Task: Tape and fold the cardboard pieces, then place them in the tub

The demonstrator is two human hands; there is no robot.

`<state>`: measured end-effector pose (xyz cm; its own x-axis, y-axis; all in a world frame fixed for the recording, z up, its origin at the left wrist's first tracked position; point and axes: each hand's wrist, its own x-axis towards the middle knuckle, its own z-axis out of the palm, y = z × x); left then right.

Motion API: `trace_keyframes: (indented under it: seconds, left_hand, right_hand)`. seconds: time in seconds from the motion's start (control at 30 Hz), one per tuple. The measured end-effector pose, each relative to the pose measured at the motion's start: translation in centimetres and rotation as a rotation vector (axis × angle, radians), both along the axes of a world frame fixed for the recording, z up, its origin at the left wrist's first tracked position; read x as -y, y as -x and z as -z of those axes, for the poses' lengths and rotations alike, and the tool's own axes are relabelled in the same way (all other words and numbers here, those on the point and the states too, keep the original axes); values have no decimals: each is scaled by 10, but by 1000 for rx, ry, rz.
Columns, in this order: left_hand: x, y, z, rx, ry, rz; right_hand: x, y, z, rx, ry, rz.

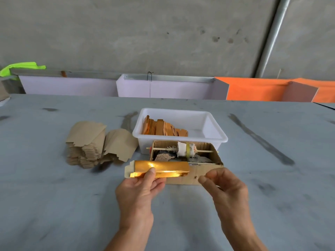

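Note:
My left hand (143,185) grips a shiny gold-faced folded cardboard piece (163,167) from below, thumb pressed on its top face. My right hand (224,185) is just to its right, thumb and fingers pinched together; a thin strip of tape between them is too faint to make out. A homemade brown cardboard tape holder (203,173) sits behind the hands, with a tape roll (185,149) on a wooden stick. Beyond it stands a white plastic tub (213,122) holding several folded gold pieces (163,128). A stack of flat brown cardboard blanks (94,142) lies to the left.
The grey worktable (72,205) spreads wide around the hands. Lilac and orange panels (253,89) stand along its far edge under a concrete wall. A neon green cloth (20,67) hangs at the far left.

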<state>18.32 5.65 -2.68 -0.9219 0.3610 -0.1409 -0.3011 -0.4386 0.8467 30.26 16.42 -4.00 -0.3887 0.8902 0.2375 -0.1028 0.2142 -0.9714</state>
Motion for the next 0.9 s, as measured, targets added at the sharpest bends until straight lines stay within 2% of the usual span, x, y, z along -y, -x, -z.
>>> trace_keyframes:
  seconds: [0.07,0.17,0.67,0.9]
  left_hand:
    - [-6,-6,-1,-23,3,4]
    - [-11,-19,1,-23,6,38]
    - [-11,-32,7,-86,16,42]
    - [-10,-33,9,-128,32,30]
  right_hand:
    - [18,-1,-9,-110,5,-132]
    - [31,3,-12,-177,54,-206]
    - [45,9,-10,-18,65,-189]
    - [49,15,-10,-28,95,-178]
